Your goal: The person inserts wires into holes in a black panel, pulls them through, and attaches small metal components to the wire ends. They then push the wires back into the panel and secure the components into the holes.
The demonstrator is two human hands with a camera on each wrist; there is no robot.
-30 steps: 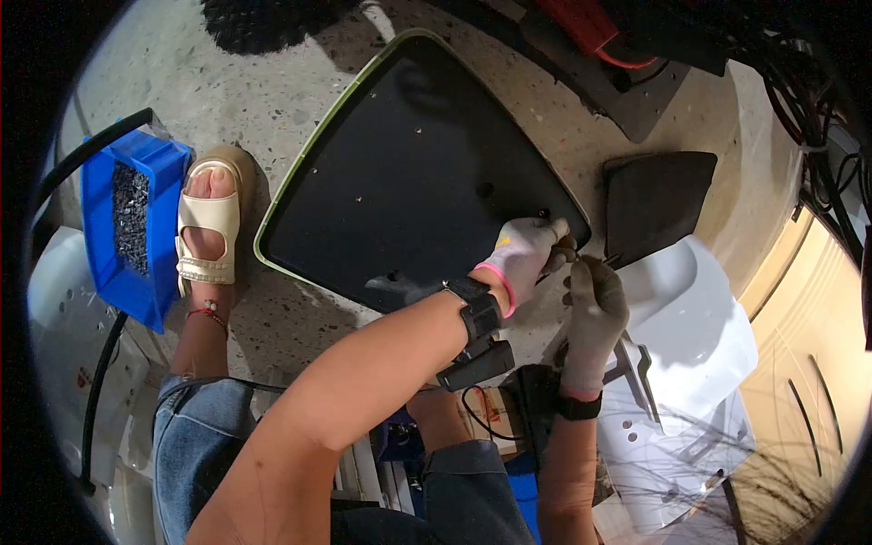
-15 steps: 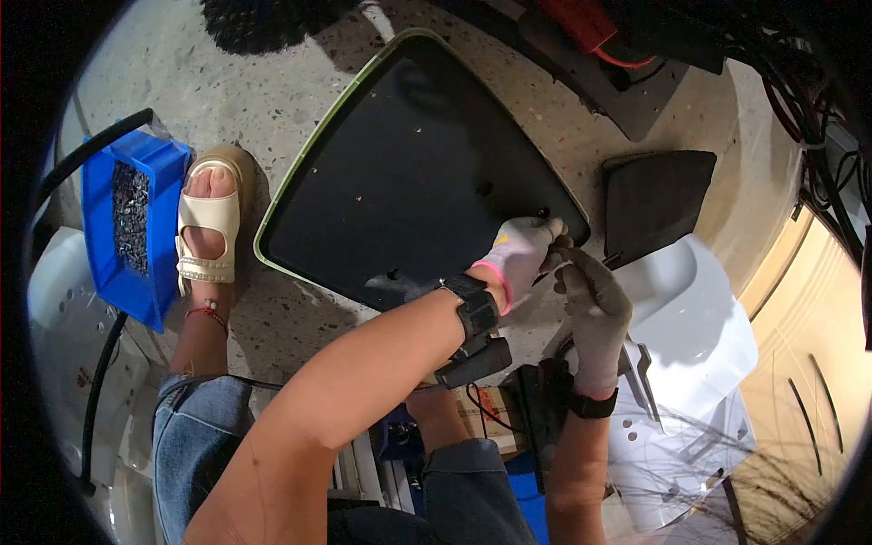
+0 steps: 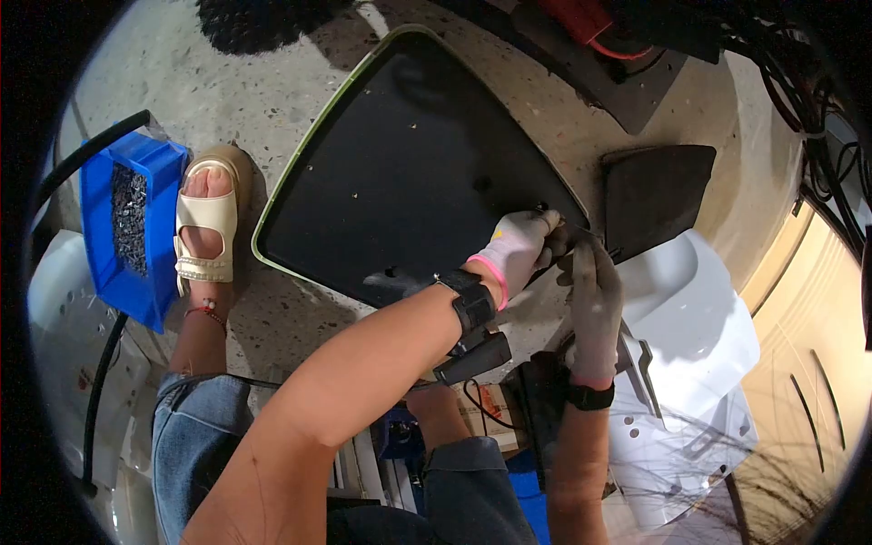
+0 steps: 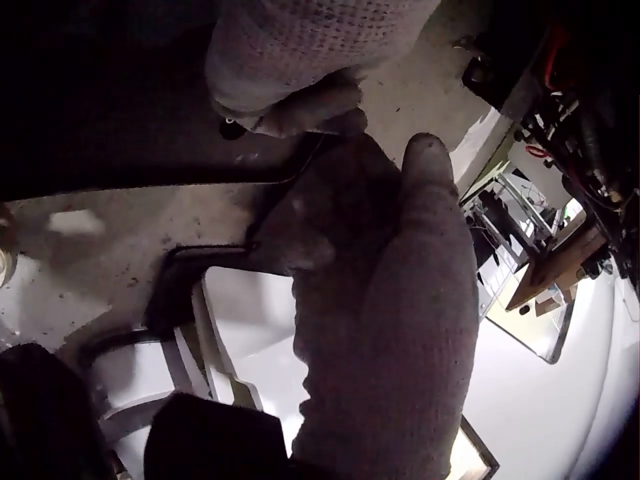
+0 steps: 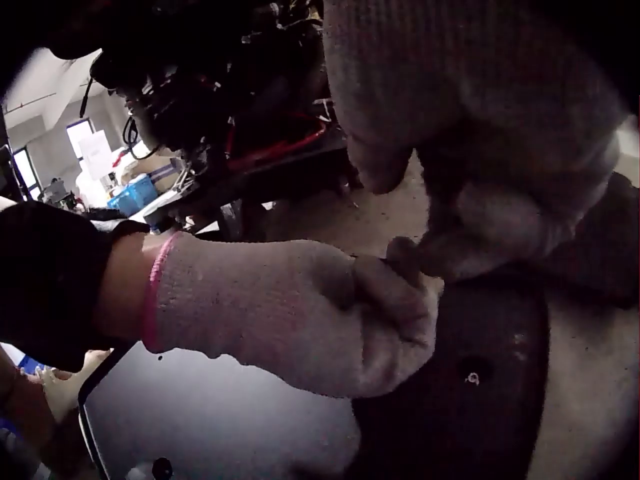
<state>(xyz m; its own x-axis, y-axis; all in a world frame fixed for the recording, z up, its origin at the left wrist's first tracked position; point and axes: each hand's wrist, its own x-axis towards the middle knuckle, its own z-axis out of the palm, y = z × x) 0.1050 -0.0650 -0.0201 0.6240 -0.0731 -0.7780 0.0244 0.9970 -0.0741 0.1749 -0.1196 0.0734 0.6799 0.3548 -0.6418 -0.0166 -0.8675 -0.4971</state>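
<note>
My gloved left hand (image 3: 520, 247) sits over the right corner of a black triangular panel (image 3: 409, 145) with a green rim, fingers curled in. My gloved right hand (image 3: 595, 304) meets it from the right, fingertips at the left fingertips, pinching a small thin dark piece, mostly hidden. In the right wrist view, the left hand (image 5: 300, 310) keeps its thumb against the bent fingers, touching those of the right hand (image 5: 490, 140); I cannot tell what the left fingers enclose. A small black round part (image 3: 542, 207) shows on the panel beside the left fingertips.
A blue bin (image 3: 162, 227) of small dark pieces stands left, beside a sandalled foot (image 3: 207, 218). White plastic parts (image 3: 681, 300) lie right, below a smaller black panel (image 3: 656, 195). A dark brush (image 3: 263, 18) and a machine base with cables (image 3: 627, 82) border the floor.
The right hand has risen slightly, its fingers reaching further up beside the left fingertips. The left hand stays nearly in place over the panel corner. The head view has shifted a little.
</note>
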